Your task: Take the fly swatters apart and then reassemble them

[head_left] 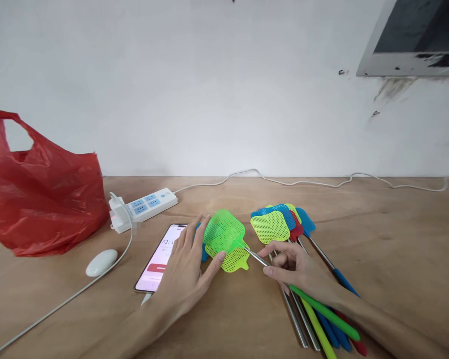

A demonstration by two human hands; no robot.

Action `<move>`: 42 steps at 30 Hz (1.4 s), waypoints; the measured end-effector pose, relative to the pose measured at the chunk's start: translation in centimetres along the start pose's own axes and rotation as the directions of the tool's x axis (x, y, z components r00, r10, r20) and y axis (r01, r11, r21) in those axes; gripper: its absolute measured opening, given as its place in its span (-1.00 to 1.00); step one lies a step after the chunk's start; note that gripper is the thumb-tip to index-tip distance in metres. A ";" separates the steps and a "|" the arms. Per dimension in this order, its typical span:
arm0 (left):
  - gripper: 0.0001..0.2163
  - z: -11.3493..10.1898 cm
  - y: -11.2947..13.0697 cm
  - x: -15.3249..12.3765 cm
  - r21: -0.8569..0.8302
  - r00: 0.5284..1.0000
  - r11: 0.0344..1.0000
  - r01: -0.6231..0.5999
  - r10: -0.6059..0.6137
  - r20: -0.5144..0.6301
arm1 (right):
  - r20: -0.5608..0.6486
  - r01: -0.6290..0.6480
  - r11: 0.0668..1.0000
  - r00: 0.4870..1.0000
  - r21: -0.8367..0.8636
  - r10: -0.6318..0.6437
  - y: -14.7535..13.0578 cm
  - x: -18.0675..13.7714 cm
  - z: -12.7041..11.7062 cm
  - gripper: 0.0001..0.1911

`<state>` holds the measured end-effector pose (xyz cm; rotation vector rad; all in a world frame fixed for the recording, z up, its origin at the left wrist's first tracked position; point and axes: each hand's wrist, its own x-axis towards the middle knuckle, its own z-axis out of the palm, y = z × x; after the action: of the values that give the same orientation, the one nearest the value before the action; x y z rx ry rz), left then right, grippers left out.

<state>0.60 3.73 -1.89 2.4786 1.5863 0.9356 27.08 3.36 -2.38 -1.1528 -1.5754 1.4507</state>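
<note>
My right hand (297,271) pinches the metal rod of a green fly swatter (224,230), whose green handle runs back under my wrist. The swatter's green mesh head lies over a yellow mesh head (234,259). With fingers spread, my left hand (189,267) touches the green head's left edge, thumb on the yellow head. To the right lies a pile of fly swatters (279,224) with yellow, blue and red heads, metal rods and coloured handles.
A phone (160,257) with a lit screen lies under my left hand's side. A white power strip (144,207), a white oval device (101,263) on a cable and a red plastic bag (37,192) sit at left on the wooden table (396,249).
</note>
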 end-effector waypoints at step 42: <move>-0.64 0.2 -0.4 0.1 -0.492 0.973 0.854 0.173 -0.224 -0.047 | 0.076 0.040 0.999 0.996 0.008 -0.041 -0.1 -1.1 1.4 -0.60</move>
<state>0.45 4.10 -2.16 1.9138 1.3802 1.2594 26.18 1.83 -2.44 -1.0672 -1.6356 1.4878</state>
